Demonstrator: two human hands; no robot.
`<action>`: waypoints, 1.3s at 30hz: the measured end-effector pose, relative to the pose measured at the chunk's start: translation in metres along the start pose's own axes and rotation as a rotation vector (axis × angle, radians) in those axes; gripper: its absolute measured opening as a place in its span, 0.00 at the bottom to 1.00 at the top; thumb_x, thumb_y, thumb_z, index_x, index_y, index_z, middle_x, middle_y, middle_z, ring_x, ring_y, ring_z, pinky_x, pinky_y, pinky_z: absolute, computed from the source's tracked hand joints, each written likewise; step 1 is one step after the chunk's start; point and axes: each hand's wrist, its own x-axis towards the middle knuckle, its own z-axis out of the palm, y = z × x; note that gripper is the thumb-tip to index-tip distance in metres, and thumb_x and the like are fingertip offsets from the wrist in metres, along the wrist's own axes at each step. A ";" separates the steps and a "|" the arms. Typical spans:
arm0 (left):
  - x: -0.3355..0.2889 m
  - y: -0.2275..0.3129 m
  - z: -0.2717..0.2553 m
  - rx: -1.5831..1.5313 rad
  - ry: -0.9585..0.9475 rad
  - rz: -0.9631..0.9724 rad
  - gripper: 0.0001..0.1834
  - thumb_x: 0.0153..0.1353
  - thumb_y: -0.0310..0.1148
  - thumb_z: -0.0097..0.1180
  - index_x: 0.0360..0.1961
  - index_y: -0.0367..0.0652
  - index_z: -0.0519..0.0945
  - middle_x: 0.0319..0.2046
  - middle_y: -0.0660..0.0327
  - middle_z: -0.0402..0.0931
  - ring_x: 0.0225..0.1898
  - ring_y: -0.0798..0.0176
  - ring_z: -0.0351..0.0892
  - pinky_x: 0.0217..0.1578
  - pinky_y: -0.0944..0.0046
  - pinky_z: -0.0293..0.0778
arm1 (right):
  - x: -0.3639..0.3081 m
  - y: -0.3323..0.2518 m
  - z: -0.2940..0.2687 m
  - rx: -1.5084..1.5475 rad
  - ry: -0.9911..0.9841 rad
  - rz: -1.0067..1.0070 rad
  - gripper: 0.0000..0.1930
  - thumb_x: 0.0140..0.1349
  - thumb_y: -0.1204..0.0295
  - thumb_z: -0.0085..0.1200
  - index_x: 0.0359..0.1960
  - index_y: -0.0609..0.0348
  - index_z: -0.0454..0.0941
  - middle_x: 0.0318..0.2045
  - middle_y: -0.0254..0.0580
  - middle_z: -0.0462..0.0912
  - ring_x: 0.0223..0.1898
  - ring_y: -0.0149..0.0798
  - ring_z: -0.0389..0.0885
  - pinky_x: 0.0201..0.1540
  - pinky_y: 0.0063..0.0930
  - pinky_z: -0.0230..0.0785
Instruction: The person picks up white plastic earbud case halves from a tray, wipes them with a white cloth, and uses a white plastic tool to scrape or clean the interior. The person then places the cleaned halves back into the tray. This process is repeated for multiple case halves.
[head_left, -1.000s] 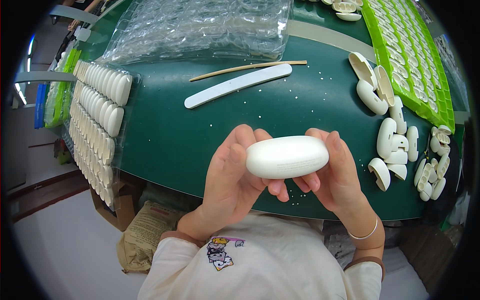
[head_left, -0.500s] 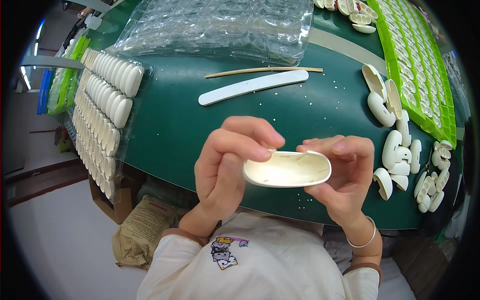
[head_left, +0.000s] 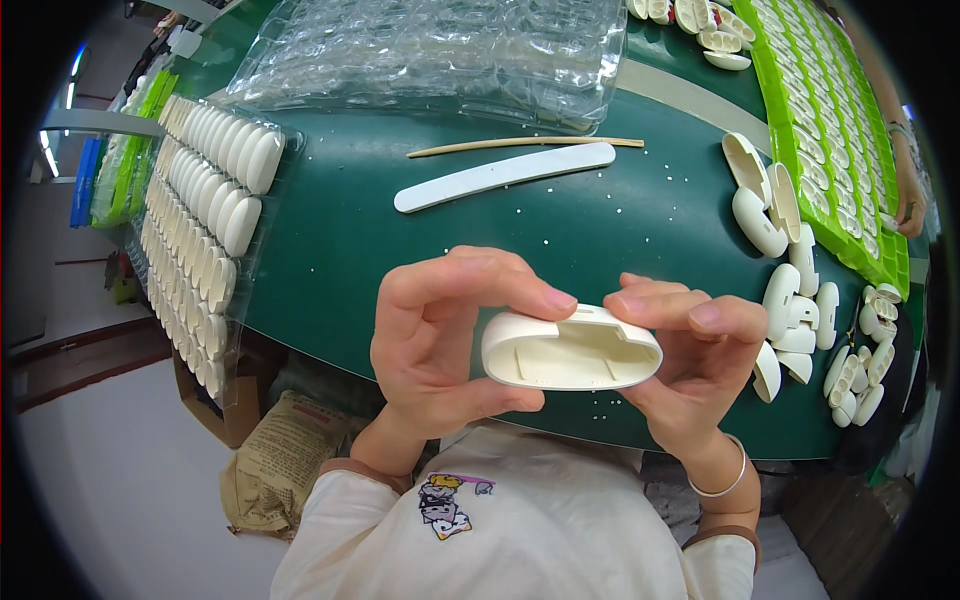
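Note:
Between my two hands is a hollow cream plastic shell (head_left: 572, 362), rounded like half of an earbud case, its open side with a notch turned toward me. My left hand (head_left: 440, 340) pinches its left end, fingers on the upper edge and thumb underneath. At the right end my right hand (head_left: 700, 350) grips it, with fingertips on top and thumb below. Beyond them on the green table (head_left: 350, 235) lie a white emery-board-like strip (head_left: 505, 177) and a thin wooden stick (head_left: 525, 146). Tiny white specks are scattered around.
Loose cream shells (head_left: 782, 290) lie to the right, with smaller cream parts (head_left: 862, 375) beyond. A clear tray of shells (head_left: 215, 190) stands at left, clear plastic trays (head_left: 430, 60) at the back. Another person's hand (head_left: 910, 200) is beside the green tray (head_left: 885, 275).
The shell has been tilted, so its notched edge now faces up and toward me. My left thumb has come under its end. Another person's arm has appeared at the far right.

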 end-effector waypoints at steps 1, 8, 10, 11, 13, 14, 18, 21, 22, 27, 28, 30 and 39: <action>0.000 0.001 0.000 0.014 -0.005 -0.009 0.34 0.38 0.26 0.66 0.47 0.38 0.61 0.34 0.46 0.74 0.38 0.55 0.72 0.39 0.59 0.66 | 0.000 0.000 0.000 -0.005 -0.002 -0.012 0.26 0.42 0.85 0.58 0.41 0.56 0.58 0.36 0.54 0.76 0.41 0.46 0.76 0.50 0.42 0.61; 0.002 -0.005 0.001 0.014 -0.010 0.041 0.29 0.40 0.28 0.65 0.44 0.44 0.63 0.35 0.43 0.74 0.37 0.52 0.73 0.39 0.58 0.66 | 0.001 0.001 -0.002 -0.021 0.003 -0.052 0.26 0.42 0.84 0.59 0.41 0.56 0.58 0.37 0.54 0.76 0.41 0.45 0.76 0.50 0.41 0.62; 0.002 -0.005 0.001 0.078 -0.015 0.078 0.27 0.41 0.30 0.64 0.42 0.45 0.65 0.35 0.44 0.74 0.36 0.52 0.73 0.39 0.58 0.66 | 0.001 0.001 -0.001 -0.021 0.008 -0.047 0.26 0.41 0.84 0.60 0.40 0.56 0.58 0.37 0.54 0.76 0.40 0.45 0.76 0.50 0.41 0.62; 0.002 -0.005 0.000 0.135 -0.021 0.105 0.25 0.42 0.31 0.64 0.41 0.45 0.66 0.35 0.44 0.74 0.35 0.52 0.74 0.38 0.59 0.66 | 0.001 0.001 -0.001 -0.021 0.011 -0.045 0.26 0.41 0.84 0.60 0.40 0.57 0.58 0.37 0.54 0.76 0.40 0.45 0.76 0.50 0.40 0.62; 0.001 -0.004 -0.002 0.249 -0.035 0.123 0.21 0.42 0.34 0.64 0.38 0.45 0.69 0.35 0.46 0.74 0.34 0.53 0.74 0.36 0.60 0.67 | 0.001 -0.001 -0.001 -0.014 0.013 -0.014 0.27 0.41 0.84 0.60 0.40 0.57 0.58 0.37 0.54 0.76 0.40 0.45 0.77 0.50 0.40 0.62; -0.001 -0.002 -0.002 0.309 -0.042 0.114 0.19 0.43 0.35 0.63 0.36 0.45 0.70 0.35 0.47 0.74 0.34 0.54 0.74 0.35 0.60 0.67 | 0.001 -0.002 -0.001 -0.009 0.013 0.002 0.27 0.41 0.83 0.61 0.40 0.57 0.58 0.37 0.54 0.76 0.40 0.45 0.77 0.50 0.40 0.62; 0.005 0.006 -0.005 0.669 -0.146 0.183 0.13 0.44 0.38 0.62 0.28 0.44 0.75 0.34 0.52 0.74 0.31 0.56 0.73 0.30 0.62 0.68 | 0.000 0.000 -0.004 -0.025 0.018 0.001 0.27 0.40 0.84 0.61 0.41 0.57 0.58 0.36 0.53 0.76 0.39 0.44 0.77 0.50 0.40 0.62; 0.007 0.007 -0.006 0.703 -0.141 0.238 0.12 0.44 0.39 0.61 0.27 0.44 0.76 0.34 0.54 0.73 0.31 0.57 0.72 0.30 0.62 0.68 | 0.000 0.001 -0.004 0.002 0.029 0.042 0.28 0.39 0.85 0.61 0.41 0.58 0.58 0.35 0.51 0.76 0.39 0.44 0.77 0.49 0.39 0.63; 0.007 0.006 -0.005 0.709 -0.125 0.223 0.12 0.43 0.39 0.61 0.27 0.45 0.76 0.34 0.54 0.73 0.32 0.56 0.72 0.30 0.62 0.68 | -0.001 0.000 -0.002 0.026 0.045 0.081 0.28 0.39 0.85 0.61 0.41 0.58 0.58 0.35 0.50 0.76 0.39 0.44 0.77 0.49 0.38 0.64; 0.005 0.006 -0.001 0.718 -0.086 0.130 0.13 0.41 0.36 0.63 0.27 0.45 0.74 0.36 0.54 0.71 0.35 0.56 0.71 0.32 0.62 0.67 | -0.001 0.000 0.000 0.113 0.106 0.206 0.29 0.38 0.86 0.61 0.41 0.59 0.58 0.35 0.48 0.75 0.41 0.43 0.76 0.48 0.34 0.65; 0.004 0.005 0.001 0.625 -0.006 0.122 0.14 0.40 0.35 0.65 0.27 0.46 0.73 0.36 0.54 0.71 0.35 0.56 0.70 0.32 0.63 0.67 | -0.001 0.000 0.000 0.131 0.112 0.221 0.29 0.38 0.86 0.61 0.41 0.59 0.58 0.35 0.48 0.75 0.42 0.44 0.76 0.48 0.34 0.65; 0.003 -0.001 0.007 0.432 0.149 0.104 0.17 0.38 0.34 0.67 0.28 0.46 0.71 0.37 0.55 0.71 0.37 0.56 0.69 0.33 0.64 0.67 | -0.001 -0.001 0.000 0.136 0.132 0.249 0.29 0.38 0.86 0.61 0.41 0.59 0.58 0.35 0.48 0.75 0.42 0.44 0.75 0.47 0.33 0.66; -0.008 0.003 0.015 0.961 -0.325 0.133 0.21 0.35 0.31 0.68 0.32 0.46 0.71 0.37 0.64 0.74 0.31 0.66 0.67 0.30 0.71 0.62 | -0.003 0.002 -0.001 -0.214 0.081 -0.068 0.29 0.34 0.76 0.67 0.39 0.59 0.63 0.36 0.45 0.73 0.32 0.35 0.71 0.35 0.25 0.64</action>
